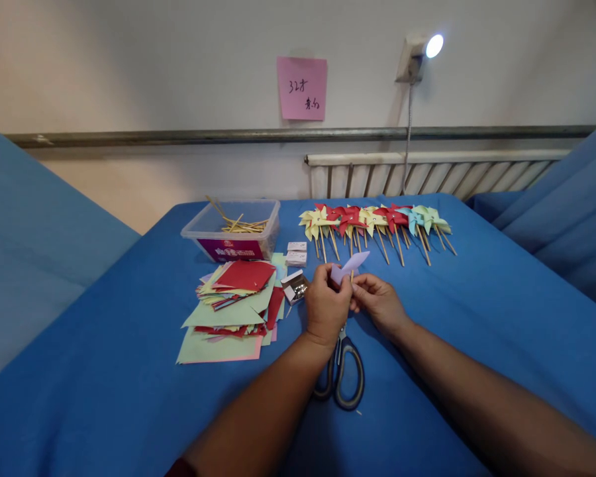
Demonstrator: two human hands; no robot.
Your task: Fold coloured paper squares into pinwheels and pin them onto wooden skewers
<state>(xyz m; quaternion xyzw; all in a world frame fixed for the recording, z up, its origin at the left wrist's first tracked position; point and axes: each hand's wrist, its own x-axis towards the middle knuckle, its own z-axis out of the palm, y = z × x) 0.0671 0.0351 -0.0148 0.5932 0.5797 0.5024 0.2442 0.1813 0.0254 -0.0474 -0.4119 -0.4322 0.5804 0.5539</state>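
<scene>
Both my hands are together over the middle of the tabletop (477,318), pinched on one little lilac paper piece (350,267). My left hand (326,301) is curled into a loose fist with the fingertips clamped on the piece's lower left side. My right hand (377,301) comes in from the other side and grips it low down with thumb and fingers. The piece sits just above my knuckles, lifted off the cloth, with one pointy flap sticking out to the right. There might be a thin stick behind it, honestly can't tell.

Right under my wrists, toward the near edge, lie the scissors (340,374), handles pointing at me and blades hidden under my left hand.

Off toward the left edge there's a messy paper stack (233,301), red, green, yellow and pink sheets all fanned out. Between that and my left hand is a small open box (295,287) with something shiny in it. Just past it are two closed white boxes (297,254).

Near the far left corner is a clear plastic tub (233,232) with wooden sticks (241,224) in it. Along the far edge runs a row of finished pinwheels (375,222), yellow, red and light blue, lying overlapped with their sticks pointing toward me.
</scene>
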